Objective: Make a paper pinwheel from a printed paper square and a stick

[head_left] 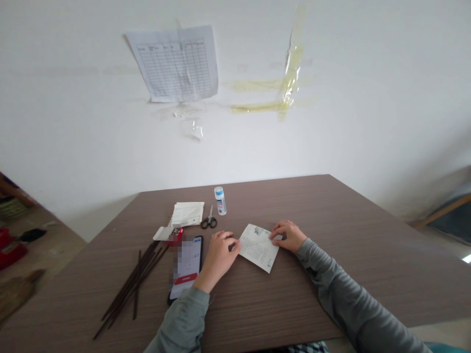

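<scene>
A small printed sheet of paper (259, 249), set at a slant, shows text and small drawings at its corners. My left hand (222, 252) is closed at the sheet's left corner, the thumb and fingertips pinching its edge. At the opposite corner, my right hand (289, 236) has curled fingers and thumb closed on the paper. Just left of my left hand lies a phone (187, 267) with its screen lit. Black-handled scissors (209, 219) and an upright glue stick (220, 201) with a blue band are beyond my left hand.
A stack of cut papers (187, 214) lies at the back left of the brown table (353, 274). Nearer are a small open red box (175, 236) and several thin dark sticks (130, 282). The white wall (257, 152) rises behind, with a taped chart (178, 66).
</scene>
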### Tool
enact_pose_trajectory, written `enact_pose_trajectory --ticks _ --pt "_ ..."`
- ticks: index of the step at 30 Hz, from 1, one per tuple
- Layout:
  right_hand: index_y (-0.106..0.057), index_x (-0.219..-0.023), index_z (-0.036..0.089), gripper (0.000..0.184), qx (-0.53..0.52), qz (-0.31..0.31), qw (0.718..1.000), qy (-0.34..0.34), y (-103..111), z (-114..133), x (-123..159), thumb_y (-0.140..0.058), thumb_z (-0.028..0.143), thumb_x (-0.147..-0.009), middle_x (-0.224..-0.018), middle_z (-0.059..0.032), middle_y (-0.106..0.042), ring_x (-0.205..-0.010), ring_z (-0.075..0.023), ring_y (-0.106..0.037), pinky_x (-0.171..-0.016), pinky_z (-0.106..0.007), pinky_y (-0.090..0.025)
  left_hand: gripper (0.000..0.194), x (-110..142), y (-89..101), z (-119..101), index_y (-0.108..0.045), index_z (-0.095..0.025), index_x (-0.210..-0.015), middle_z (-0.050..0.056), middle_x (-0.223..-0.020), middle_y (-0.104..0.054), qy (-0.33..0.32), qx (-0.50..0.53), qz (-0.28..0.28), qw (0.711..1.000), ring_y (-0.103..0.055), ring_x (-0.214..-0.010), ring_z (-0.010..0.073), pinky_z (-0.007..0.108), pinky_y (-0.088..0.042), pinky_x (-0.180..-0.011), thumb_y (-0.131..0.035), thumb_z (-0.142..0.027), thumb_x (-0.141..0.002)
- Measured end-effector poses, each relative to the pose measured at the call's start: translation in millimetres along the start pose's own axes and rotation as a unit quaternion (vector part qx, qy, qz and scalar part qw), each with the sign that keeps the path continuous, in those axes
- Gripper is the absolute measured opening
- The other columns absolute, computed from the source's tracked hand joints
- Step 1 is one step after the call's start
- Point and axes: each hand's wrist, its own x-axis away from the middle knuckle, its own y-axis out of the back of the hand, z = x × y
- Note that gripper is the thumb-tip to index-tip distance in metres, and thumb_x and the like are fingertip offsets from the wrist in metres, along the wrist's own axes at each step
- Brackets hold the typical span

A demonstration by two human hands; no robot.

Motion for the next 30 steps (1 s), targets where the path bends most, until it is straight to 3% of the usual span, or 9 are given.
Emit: enact_pose_trajectory --ticks 2,6,12,19,24,28,30 --pt "-0.104 -0.097 0.029 0.011 0.012 0.035 0.999 -0.005 1.0 -3.5 -0.8 -0.107 0.034 -0.087 -0.117 -0.0115 -0.097 -0.125 -0.0387 -0.087 -0.131 -0.060 -0.062 0.014 0.8 1.8 -2.8 -0.106 -0.028 -0.115 0.016 -0.153 -0.096 -0.002 0.000 0.005 1.000 -0.081 -0.159 0.0457 0.071 -0.061 -0.144 -0.094 -0.025 -0.108" --pt "-0.108 -0.114 0.036 0.028 0.039 0.050 0.998 -0.021 -2.9 -8.5 -1.3 -0.106 0.028 -0.087 -0.139 -0.0125 -0.096 -0.146 -0.0467 -0.082 -0.137 -0.068 -0.058 0.027 2.4 3.9 -6.8 -0.103 -0.026 -0.122 0.017 -0.155 -0.095 0.001 -0.017 0.012 1.000 -0.079 -0.163 0.0470 0.071 -0.059 -0.146 -0.107 -0.019 -0.097" --pt "-0.108 -0.123 0.041 0.039 0.087 0.032 0.994 -0.056 -17.5 -9.0 0.3 -0.114 0.034 -0.085 -0.169 -0.0134 -0.086 -0.170 -0.0569 -0.065 -0.142 -0.076 -0.054 0.045 3.5 5.1 -9.5 -0.098 -0.030 -0.151 0.015 -0.172 -0.088 0.004 -0.051 0.032 0.998 -0.072 -0.173 0.0458 0.074 -0.052 -0.151 -0.087 -0.012 -0.111" --pt "-0.107 -0.133 0.048 0.038 0.116 0.032 0.991 -0.061 -22.9 -7.0 3.6 -0.106 0.048 -0.095 -0.182 -0.0103 -0.080 -0.178 -0.0608 -0.056 -0.145 -0.084 -0.049 0.048 8.1 -1.6 -16.8 -0.096 -0.036 -0.160 0.016 -0.188 -0.079 0.017 -0.076 0.051 0.996 -0.063 -0.181 0.0531 0.088 -0.042 -0.155 -0.089 -0.025 -0.115" --pt "-0.104 -0.138 0.054 0.040 0.126 0.033 0.989 -0.068 -14.7 -12.1 3.4 -0.091 0.033 -0.107 -0.183 -0.0065 -0.081 -0.181 -0.0561 -0.056 -0.147 -0.087 -0.047 0.052 10.9 -4.2 -12.8 -0.092 -0.042 -0.168 0.014 -0.192 -0.075 0.020 -0.103 0.057 0.993 -0.058 -0.184 0.0555 0.091 -0.040 -0.154 -0.087 -0.036 -0.116" --pt "-0.104 -0.139 0.054 0.046 0.109 0.057 0.990 -0.070 -9.7 -20.3 2.3 -0.092 0.028 -0.104 -0.185 -0.0056 -0.079 -0.183 -0.0556 -0.056 -0.148 -0.085 -0.048 0.054 12.9 -4.5 -10.8 -0.090 -0.041 -0.172 0.016 -0.195 -0.071 0.029 -0.116 0.063 0.991 -0.055 -0.185 0.0579 0.092 -0.038 -0.153 -0.085 -0.038 -0.118" --pt "-0.106 -0.135 0.052 0.045 0.116 0.037 0.989 -0.084 -12.6 -21.1 1.5 -0.092 0.024 -0.102 -0.183 -0.0067 -0.081 -0.182 -0.0560 -0.058 -0.148 -0.087 -0.047 0.054 13.9 -5.3 -10.6 -0.092 -0.041 -0.170 0.017 -0.194 -0.073 0.031 -0.117 0.053 0.991 -0.057 -0.184 0.0593 0.093 -0.040 -0.152 -0.087 -0.038 -0.117"
